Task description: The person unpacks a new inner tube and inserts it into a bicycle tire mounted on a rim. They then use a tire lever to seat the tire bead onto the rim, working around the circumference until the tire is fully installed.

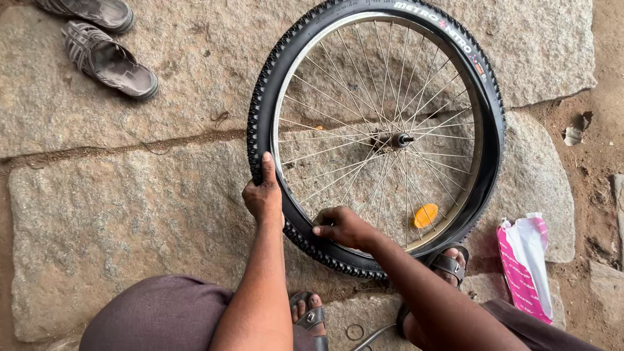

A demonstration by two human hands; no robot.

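A bicycle wheel with a knobby black tyre (266, 84), a silver rim, thin spokes and a hub (398, 139) lies on stone slabs. An orange reflector (426, 215) is clipped among the spokes. My left hand (263, 194) grips the tyre's near-left edge, thumb stretched up along the sidewall. My right hand (343, 227) presses on the tyre's near side next to the rim, its fingers curled over the sidewall. My sandalled feet (311, 313) rest just below the wheel.
A pair of grey sandals (107, 60) lies at the top left. A pink and white plastic bag (526, 263) sits at the right by the wheel. A small metal ring (355, 332) lies near my feet. Bare dirt borders the slabs on the right.
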